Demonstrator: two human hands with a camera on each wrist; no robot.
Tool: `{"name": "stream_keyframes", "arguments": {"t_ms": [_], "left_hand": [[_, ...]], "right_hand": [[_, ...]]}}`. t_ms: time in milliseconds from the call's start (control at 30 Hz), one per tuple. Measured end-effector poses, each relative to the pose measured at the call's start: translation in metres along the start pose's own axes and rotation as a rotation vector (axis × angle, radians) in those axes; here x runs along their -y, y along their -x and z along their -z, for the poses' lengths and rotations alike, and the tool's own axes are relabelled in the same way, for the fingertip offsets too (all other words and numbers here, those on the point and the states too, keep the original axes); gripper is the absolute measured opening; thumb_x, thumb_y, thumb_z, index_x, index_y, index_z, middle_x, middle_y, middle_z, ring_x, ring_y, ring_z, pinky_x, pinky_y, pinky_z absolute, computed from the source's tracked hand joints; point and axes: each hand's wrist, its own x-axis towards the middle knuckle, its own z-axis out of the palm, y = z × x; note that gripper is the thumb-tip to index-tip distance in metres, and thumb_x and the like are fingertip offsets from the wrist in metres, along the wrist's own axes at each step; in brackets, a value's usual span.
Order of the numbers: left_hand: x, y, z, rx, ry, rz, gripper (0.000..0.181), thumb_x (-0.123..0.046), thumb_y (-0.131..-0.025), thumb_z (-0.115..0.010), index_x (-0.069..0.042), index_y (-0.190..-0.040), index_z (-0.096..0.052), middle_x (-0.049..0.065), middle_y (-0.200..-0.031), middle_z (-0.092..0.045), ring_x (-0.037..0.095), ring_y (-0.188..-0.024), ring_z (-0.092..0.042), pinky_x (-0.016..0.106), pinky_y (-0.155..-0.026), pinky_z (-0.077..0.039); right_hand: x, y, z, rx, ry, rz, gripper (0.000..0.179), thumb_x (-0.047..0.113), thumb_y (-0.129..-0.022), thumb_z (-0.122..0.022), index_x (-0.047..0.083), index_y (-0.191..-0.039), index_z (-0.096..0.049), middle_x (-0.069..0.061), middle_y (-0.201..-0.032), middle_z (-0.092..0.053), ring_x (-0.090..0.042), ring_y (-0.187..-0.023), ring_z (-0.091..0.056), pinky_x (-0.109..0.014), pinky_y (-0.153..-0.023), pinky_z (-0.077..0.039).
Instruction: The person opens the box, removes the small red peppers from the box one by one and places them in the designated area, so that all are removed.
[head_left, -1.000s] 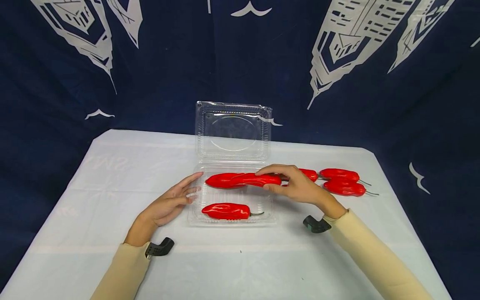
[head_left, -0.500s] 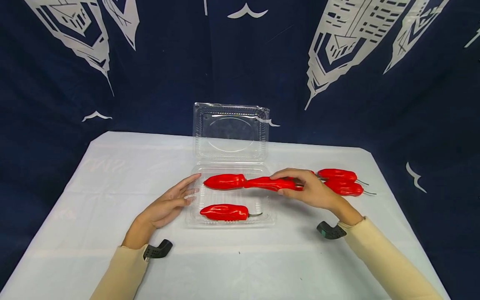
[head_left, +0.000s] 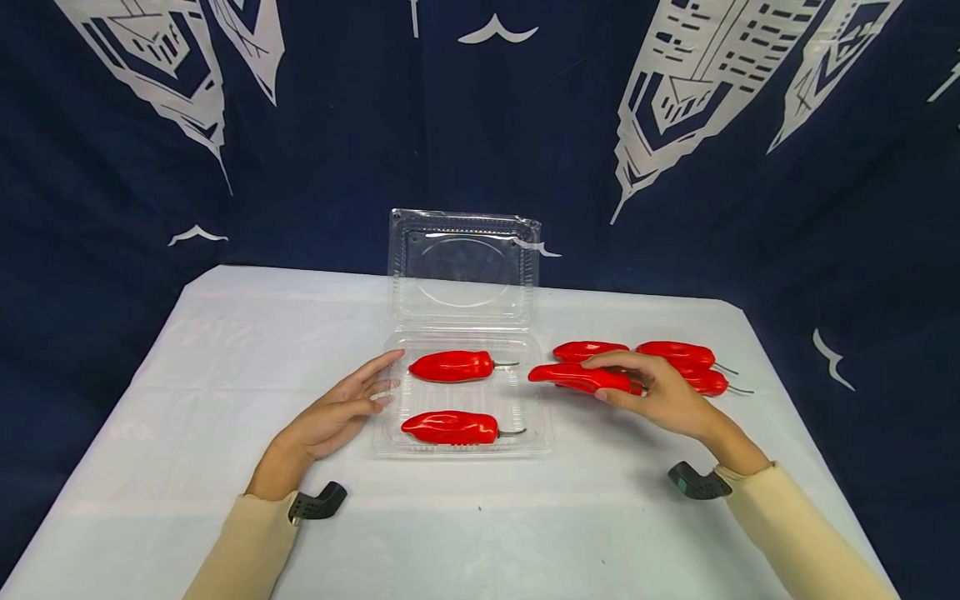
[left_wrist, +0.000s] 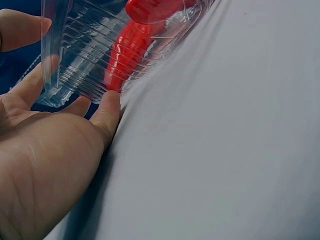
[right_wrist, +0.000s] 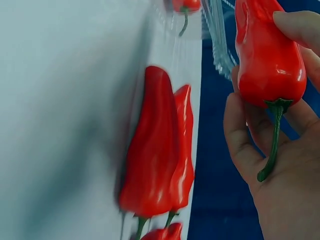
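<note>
My right hand [head_left: 652, 390] grips a red chili pepper [head_left: 585, 378] just beyond the right edge of a clear plastic clamshell box [head_left: 461, 454]. In the right wrist view the held pepper [right_wrist: 270, 60] has its thumb on one side and fingers on the other, its green stem toward the palm. Two more red peppers lie apart inside the box, a back one [head_left: 452, 366] and a front one [head_left: 452, 427], stems to the right. My left hand [head_left: 341, 412] rests against the box's left side with loosely extended fingers; its fingertips touch the ribbed wall [left_wrist: 95, 55] in the left wrist view.
The box's transparent lid [head_left: 465, 267] stands raised at the back. Several loose red peppers [head_left: 675, 353] lie on the white-covered table [head_left: 480, 533] to the right, partly hidden by my right hand. A dark blue printed cloth [head_left: 480, 125] hangs behind the table.
My right hand has moved right with the pepper, from above the box to beyond its right edge. The back pepper in the box is now fully uncovered. My left hand stays put.
</note>
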Motion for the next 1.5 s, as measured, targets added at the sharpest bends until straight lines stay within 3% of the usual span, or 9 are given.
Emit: {"name": "stream_keyframes", "arguments": {"t_ms": [433, 600, 867, 1067, 1500], "left_hand": [[-0.001, 0.002, -0.001, -0.001, 0.016, 0.013, 0.076, 0.008, -0.095, -0.042, -0.013, -0.162, -0.014, 0.004, -0.168, -0.001, 0.041, -0.149, -0.012, 0.028, -0.112, -0.031], [-0.002, 0.004, 0.0, -0.015, 0.012, 0.018, 0.076, 0.008, -0.094, -0.043, -0.013, -0.162, -0.014, 0.004, -0.168, -0.002, 0.04, -0.149, -0.013, 0.029, -0.112, -0.032], [0.001, 0.003, 0.0, 0.0, 0.014, 0.004, 0.075, 0.009, -0.095, -0.042, -0.012, -0.162, -0.013, 0.004, -0.167, -0.001, 0.04, -0.148, -0.013, 0.028, -0.112, -0.032], [0.0, 0.001, -0.002, -0.005, 0.017, 0.005, 0.076, 0.009, -0.095, -0.042, -0.012, -0.162, -0.014, 0.003, -0.167, -0.002, 0.04, -0.148, -0.013, 0.03, -0.113, -0.03], [0.002, -0.001, 0.0, 0.002, 0.016, -0.007, 0.076, 0.009, -0.094, -0.043, -0.012, -0.162, -0.015, 0.004, -0.168, 0.001, 0.041, -0.147, -0.012, 0.031, -0.112, -0.029]], "right_hand": [[-0.029, 0.033, 0.01, -0.084, -0.022, -0.043, 0.043, 0.004, -0.087, -0.075, 0.016, -0.128, -0.067, -0.013, -0.134, -0.058, 0.002, -0.123, -0.046, -0.01, -0.094, -0.046], [-0.039, 0.041, 0.013, -0.112, -0.049, -0.03, 0.045, 0.0, -0.086, -0.074, 0.011, -0.129, -0.066, -0.014, -0.135, -0.058, -0.001, -0.126, -0.045, -0.009, -0.096, -0.044], [-0.056, 0.059, 0.02, -0.158, -0.047, -0.054, 0.045, -0.005, -0.084, -0.074, 0.007, -0.126, -0.066, -0.007, -0.129, -0.06, -0.002, -0.12, -0.048, -0.006, -0.096, -0.042], [-0.067, 0.075, 0.025, -0.188, -0.019, -0.117, 0.044, -0.002, -0.085, -0.074, 0.006, -0.127, -0.064, 0.012, -0.126, -0.056, 0.001, -0.115, -0.048, -0.005, -0.091, -0.043], [-0.089, 0.1, 0.041, -0.237, 0.151, -0.187, 0.041, 0.003, -0.083, -0.078, 0.008, -0.123, -0.068, 0.033, -0.117, -0.053, 0.011, -0.11, -0.043, -0.001, -0.086, -0.036]]}}
